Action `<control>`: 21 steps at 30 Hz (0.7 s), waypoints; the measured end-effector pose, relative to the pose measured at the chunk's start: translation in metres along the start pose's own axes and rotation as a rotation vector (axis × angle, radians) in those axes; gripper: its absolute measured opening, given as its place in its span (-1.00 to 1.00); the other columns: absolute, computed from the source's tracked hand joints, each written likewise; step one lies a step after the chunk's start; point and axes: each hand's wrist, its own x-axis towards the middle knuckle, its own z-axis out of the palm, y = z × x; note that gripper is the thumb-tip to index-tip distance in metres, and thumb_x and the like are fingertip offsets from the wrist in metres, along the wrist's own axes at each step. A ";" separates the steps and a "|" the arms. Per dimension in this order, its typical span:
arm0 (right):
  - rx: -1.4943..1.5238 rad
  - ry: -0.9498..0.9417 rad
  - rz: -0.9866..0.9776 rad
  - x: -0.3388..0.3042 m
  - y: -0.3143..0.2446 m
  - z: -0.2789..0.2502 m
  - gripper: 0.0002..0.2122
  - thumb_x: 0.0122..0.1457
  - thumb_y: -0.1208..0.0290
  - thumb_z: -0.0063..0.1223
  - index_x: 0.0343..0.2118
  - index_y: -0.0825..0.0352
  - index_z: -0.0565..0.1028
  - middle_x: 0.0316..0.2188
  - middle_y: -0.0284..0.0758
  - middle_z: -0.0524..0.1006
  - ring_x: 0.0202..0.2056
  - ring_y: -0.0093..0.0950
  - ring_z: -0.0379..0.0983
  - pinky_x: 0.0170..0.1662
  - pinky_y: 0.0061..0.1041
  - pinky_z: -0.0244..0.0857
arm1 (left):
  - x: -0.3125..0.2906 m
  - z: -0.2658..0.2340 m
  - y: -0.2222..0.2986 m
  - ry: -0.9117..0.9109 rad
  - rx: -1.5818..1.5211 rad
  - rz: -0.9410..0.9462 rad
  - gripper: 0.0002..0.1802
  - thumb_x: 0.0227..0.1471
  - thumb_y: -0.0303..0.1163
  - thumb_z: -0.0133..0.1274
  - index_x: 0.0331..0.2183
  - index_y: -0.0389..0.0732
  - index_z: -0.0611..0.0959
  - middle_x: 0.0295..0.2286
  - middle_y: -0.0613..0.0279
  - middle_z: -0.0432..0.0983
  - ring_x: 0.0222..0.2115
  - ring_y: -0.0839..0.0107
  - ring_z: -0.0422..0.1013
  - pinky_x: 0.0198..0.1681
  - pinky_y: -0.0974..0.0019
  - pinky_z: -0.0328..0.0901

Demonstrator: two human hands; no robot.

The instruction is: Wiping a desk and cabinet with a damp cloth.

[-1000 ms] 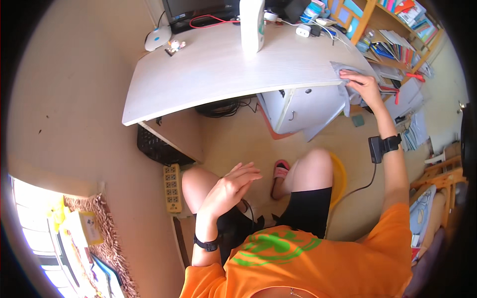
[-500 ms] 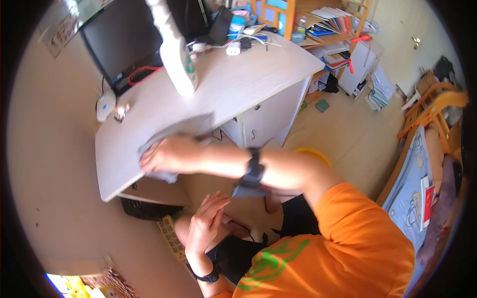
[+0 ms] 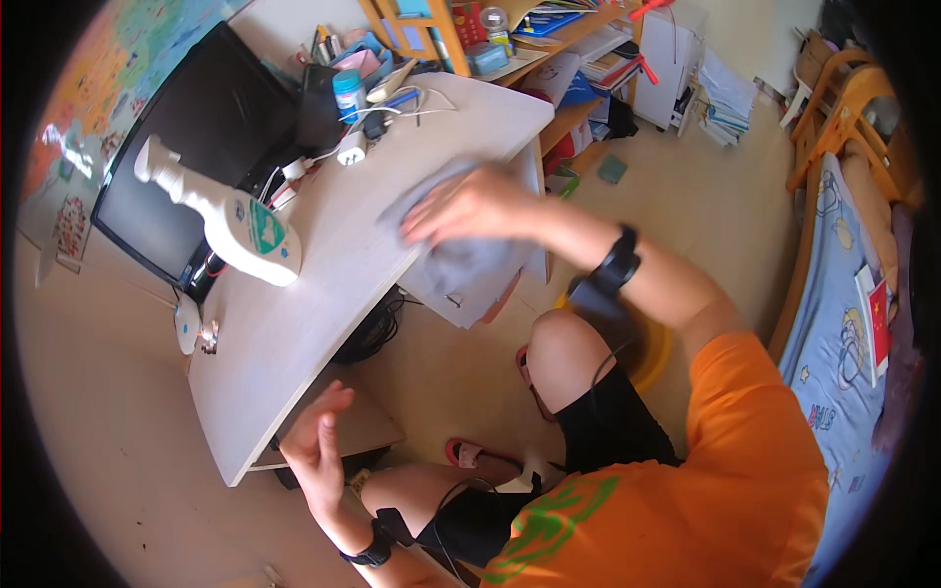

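My right hand [image 3: 475,208] presses a grey cloth [image 3: 469,257] against the front edge of the pale desk [image 3: 343,265], toward its far right end. Part of the cloth hangs below the edge, and motion smears it. At the near left, beside the desk's front edge, my left hand [image 3: 319,441] is raised with nothing in it, its thumb apart from the fingers. A white spray bottle [image 3: 253,237] with a green label stands on the desktop, left of the cloth.
Behind the bottle is a black monitor [image 3: 216,147]. A blue-lidded jar [image 3: 349,95], a white adapter [image 3: 352,149] and cables crowd the desk's back. Small figurines [image 3: 209,336] stand at its left. A yellow basin [image 3: 659,358] is on the floor, a bed [image 3: 833,333] at right.
My right hand has swept the cloth along the desk from the left toward the far right. My left hand has moved left, nearer the desk's edge. The view has shifted too.
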 end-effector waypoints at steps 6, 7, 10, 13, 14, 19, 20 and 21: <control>0.002 -0.011 0.429 -0.074 0.056 -0.138 -0.72 0.03 0.54 0.19 -0.16 0.19 0.65 -0.11 -0.35 0.61 -0.02 -0.47 0.52 0.04 -0.48 0.38 | 0.061 0.021 0.014 -0.039 0.173 0.054 -0.62 0.30 -0.30 -0.16 -0.06 -0.38 0.58 -0.09 -0.03 0.54 0.09 0.14 0.35 0.18 0.16 0.16; -0.046 -0.017 0.422 -0.072 0.055 -0.138 -0.74 0.02 0.50 0.19 -0.17 0.19 0.65 -0.12 -0.36 0.61 -0.06 -0.47 0.54 0.03 -0.52 0.38 | 0.068 0.023 0.016 -0.043 0.187 0.053 -0.62 0.30 -0.30 -0.16 -0.06 -0.38 0.58 -0.09 -0.03 0.54 0.09 0.14 0.35 0.18 0.16 0.16; -0.105 0.005 0.340 -0.068 0.049 -0.117 -0.75 0.00 0.41 0.21 -0.20 0.21 0.65 -0.14 -0.36 0.62 -0.10 -0.45 0.55 -0.04 -0.53 0.39 | 0.095 0.038 0.022 -0.072 0.274 0.121 -0.66 0.25 -0.34 -0.05 -0.02 -0.34 0.55 -0.02 -0.01 0.49 0.17 0.11 0.27 0.18 0.16 0.15; -0.083 0.087 0.123 -0.049 0.035 -0.056 -0.75 0.01 0.38 0.22 -0.20 0.16 0.65 -0.16 -0.40 0.63 -0.11 -0.45 0.54 -0.09 -0.47 0.39 | 0.120 0.059 0.026 -0.086 0.368 0.221 -0.64 0.24 -0.34 -0.03 0.00 -0.33 0.52 0.00 -0.02 0.47 0.19 0.10 0.23 0.19 0.14 0.15; -0.048 0.078 0.097 -0.040 0.029 -0.039 -0.75 0.03 0.40 0.20 -0.17 0.18 0.64 -0.15 -0.38 0.62 -0.08 -0.45 0.53 -0.05 -0.46 0.38 | 0.128 0.062 0.023 -0.136 0.409 0.239 -0.59 0.20 -0.34 0.02 0.05 -0.29 0.49 0.06 -0.03 0.41 0.20 0.06 0.20 0.20 0.11 0.13; 0.055 0.001 0.049 -0.051 0.058 -0.072 -0.76 0.07 0.40 0.18 -0.16 0.20 0.64 -0.14 -0.41 0.62 -0.08 -0.45 0.53 -0.03 -0.44 0.37 | 0.163 0.080 0.019 -0.277 0.528 0.318 -0.47 0.16 -0.32 0.04 0.15 -0.20 0.41 0.18 0.00 0.25 0.26 0.06 0.07 0.28 0.10 0.01; 0.070 -0.008 0.165 -0.058 0.058 -0.090 -0.76 0.05 0.42 0.19 -0.18 0.21 0.65 -0.14 -0.39 0.62 -0.08 -0.46 0.54 -0.03 -0.45 0.38 | 0.165 0.079 0.017 -0.308 0.601 0.338 -0.46 0.17 -0.27 0.02 0.16 -0.19 0.40 0.20 0.01 0.22 0.26 0.03 0.05 0.29 0.06 -0.02; 0.013 0.001 0.211 -0.069 0.067 -0.108 -0.76 0.03 0.45 0.21 -0.19 0.23 0.65 -0.13 -0.35 0.62 -0.08 -0.43 0.54 -0.04 -0.48 0.39 | 0.168 0.081 0.015 -0.341 0.668 0.363 -0.45 0.18 -0.22 0.00 0.16 -0.18 0.38 0.21 0.02 0.19 0.27 0.00 0.03 0.30 0.03 -0.06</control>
